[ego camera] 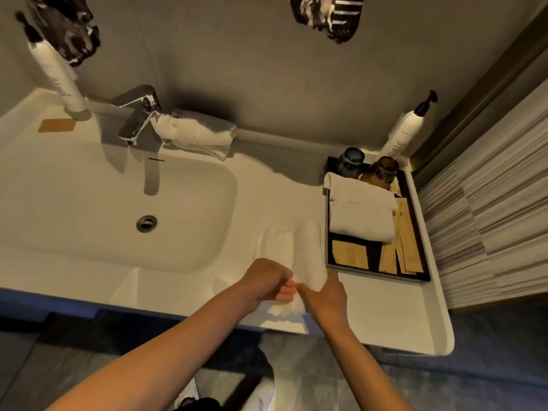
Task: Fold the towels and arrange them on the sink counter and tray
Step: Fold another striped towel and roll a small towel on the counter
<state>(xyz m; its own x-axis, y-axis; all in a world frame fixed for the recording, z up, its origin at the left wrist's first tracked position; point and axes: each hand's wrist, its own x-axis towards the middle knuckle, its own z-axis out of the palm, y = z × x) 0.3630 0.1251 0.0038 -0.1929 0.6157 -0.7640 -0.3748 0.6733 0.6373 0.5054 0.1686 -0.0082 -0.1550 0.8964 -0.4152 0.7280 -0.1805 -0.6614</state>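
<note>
A white towel (305,253) lies partly rolled on the sink counter (385,310), just left of the black tray (382,274). My left hand (267,280) and my right hand (326,295) both grip its near end at the counter's front edge. A flat part of the towel spreads to the left of the roll. Two folded white towels (361,209) rest in the tray. Another white towel (195,133) lies bunched behind the basin, right of the faucet (138,114).
The tray also holds two dark glass cups (367,167) and brown paper packets (397,253). A white pump bottle (406,129) stands behind the tray, another bottle (59,75) at the back left. The basin (118,209) fills the left. A striped wall is close on the right.
</note>
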